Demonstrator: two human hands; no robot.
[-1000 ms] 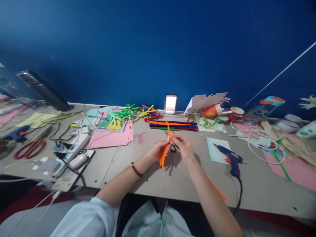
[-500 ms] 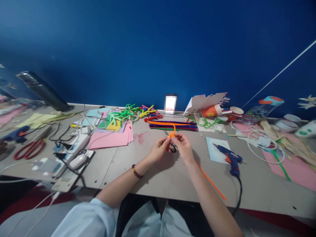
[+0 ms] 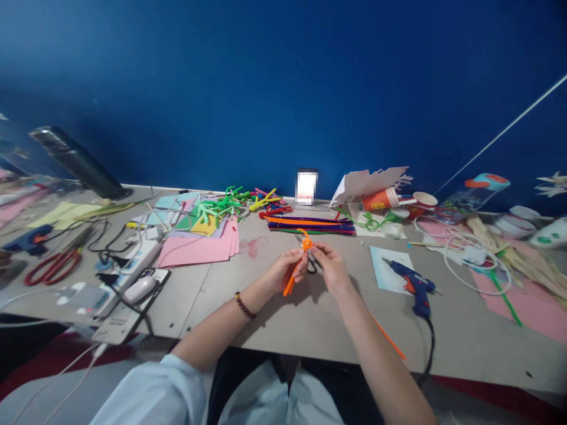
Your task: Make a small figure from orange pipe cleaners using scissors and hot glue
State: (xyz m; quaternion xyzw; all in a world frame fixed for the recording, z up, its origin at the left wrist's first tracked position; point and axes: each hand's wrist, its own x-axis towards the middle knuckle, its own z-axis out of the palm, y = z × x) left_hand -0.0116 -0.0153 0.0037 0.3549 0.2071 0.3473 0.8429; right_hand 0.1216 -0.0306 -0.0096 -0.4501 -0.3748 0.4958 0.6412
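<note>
Both hands meet over the middle of the table at a bent orange pipe cleaner (image 3: pixel 290 282), whose upper part is wound into a small knot. My left hand (image 3: pixel 287 268) pinches it below the knot, and two straight ends stick out downward beneath the fingers. At the knot's right side, my right hand (image 3: pixel 333 268) has its thumb and fingertips closed on the orange piece. A small pair of scissors (image 3: pixel 312 268) with dark handles lies behind the hands, mostly hidden. Another orange pipe cleaner (image 3: pixel 390 340) rests on the table, partly covered by my right forearm.
A bundle of pipe cleaners (image 3: pixel 310 225) lies beyond my hands. To the right, a blue glue gun (image 3: pixel 414 280) sits on light-blue paper. Leftward are pink paper sheets (image 3: pixel 199 249), a power strip (image 3: pixel 128 277) and red-handled scissors (image 3: pixel 55 267). Paper cups (image 3: pixel 381 199) lie at the back.
The orange knot's free end has swung from pointing up to leaning left. Two straight orange ends now show below my left hand, and my right hand has shifted slightly.
</note>
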